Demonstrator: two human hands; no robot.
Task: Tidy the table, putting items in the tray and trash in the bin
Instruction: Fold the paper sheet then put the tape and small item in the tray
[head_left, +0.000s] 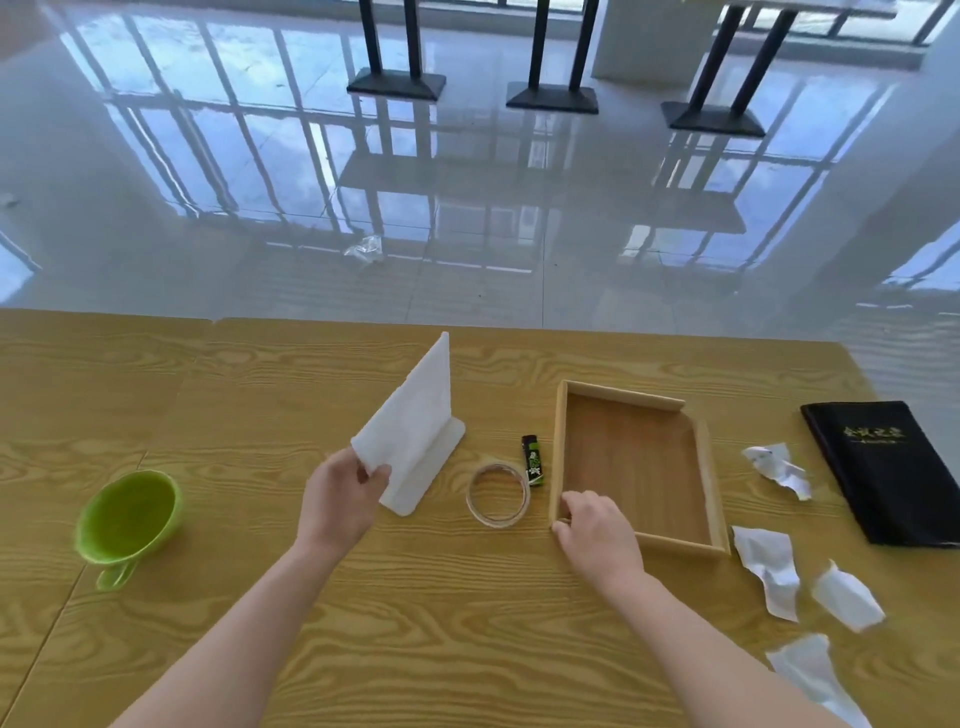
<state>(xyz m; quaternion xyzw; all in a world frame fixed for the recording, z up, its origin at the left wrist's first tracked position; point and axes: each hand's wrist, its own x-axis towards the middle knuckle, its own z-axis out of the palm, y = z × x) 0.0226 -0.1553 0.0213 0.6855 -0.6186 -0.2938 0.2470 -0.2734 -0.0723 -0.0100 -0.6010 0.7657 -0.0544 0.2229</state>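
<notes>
Your left hand (343, 499) pinches the near corner of a white L-shaped stand (415, 441), thumb on the front face and fingers behind the tilted panel; the stand's flat foot rests on the wooden table (260, 597). Your right hand (597, 530) grips the near-left corner of the wooden tray (711, 467), fingers curled over the rim and thumb on the outer wall. The tray interior holds nothing visible.

Between your hands lies a clear tape roll (497, 494), flat on the table. A black-and-green lighter (534, 460) lies just beside the tray's left wall. A green cup (127, 517) sits tipped on its side at far left.

Right of the tray, crumpled paper scraps (774, 571) lie scattered; the nearest one is cut off by the frame's lower edge. A black folder (883, 467) is partly cut off at right; its gold lettering cannot be read. No bin is in view.
</notes>
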